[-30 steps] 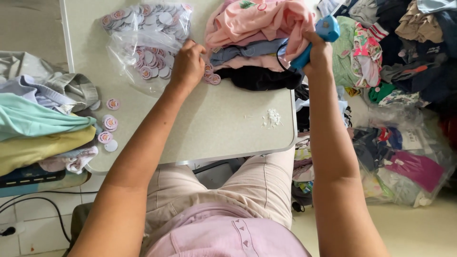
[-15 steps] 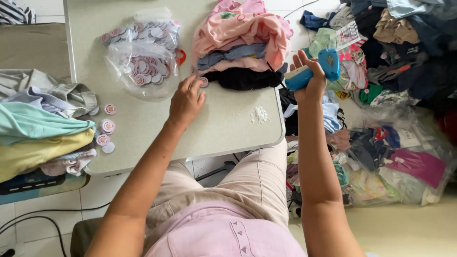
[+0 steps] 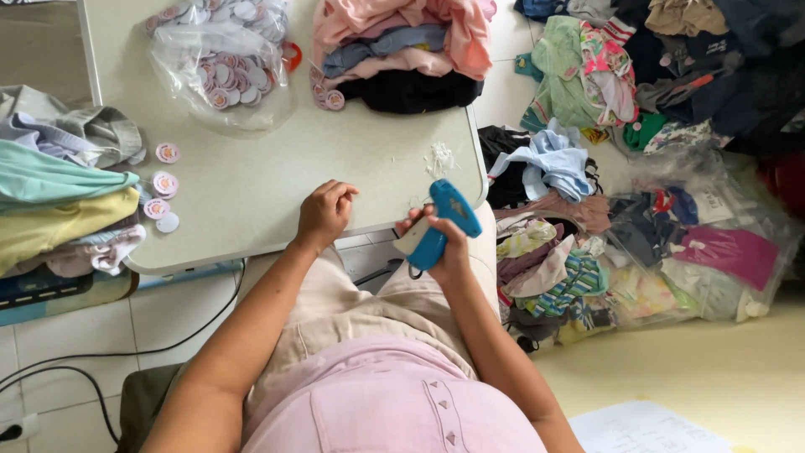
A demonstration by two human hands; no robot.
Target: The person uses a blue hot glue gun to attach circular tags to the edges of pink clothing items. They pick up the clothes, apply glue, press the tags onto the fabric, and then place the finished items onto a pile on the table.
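Note:
My right hand grips a blue tagging gun near the front right corner of the pale table. My left hand hovers beside it over the table's front edge, fingers curled with the tips pinched together; whether it holds something small I cannot tell. A stack of folded garments in pink, grey-blue and black lies at the far side of the table. A clear plastic bag of round pink tags sits to its left. A few loose round tags lie at the table's left edge.
Folded clothes in mint, yellow and grey are stacked at the left. Heaps of mixed clothing and clear bags cover the floor at the right. Black cables run over the tiled floor. A small tuft of white plastic bits lies near the table's right edge.
Both hands have drawn back from the garment stack toward the table's front edge. The tagging gun came with the right hand. The view has tilted down.

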